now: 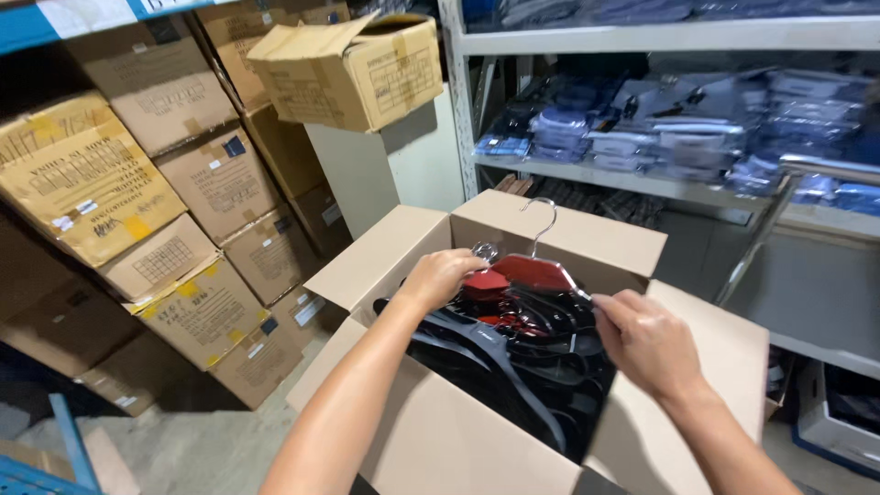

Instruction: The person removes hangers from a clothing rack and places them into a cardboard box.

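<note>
both hands (pixel 440 275) (pixel 646 339) pinch a red hanger (pixel 532 272).

Probably a warehouse stockroom: stacked cardboard cartons (pixel 165 211), metal shelving (pixel 678 37) (packed with folded bagged garments (pixel 642 128)).

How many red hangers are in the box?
1 clear red hanger, on top of the black hangers in the box, between the left hand and right hand. More red glints below; others may be hidden.
</note>
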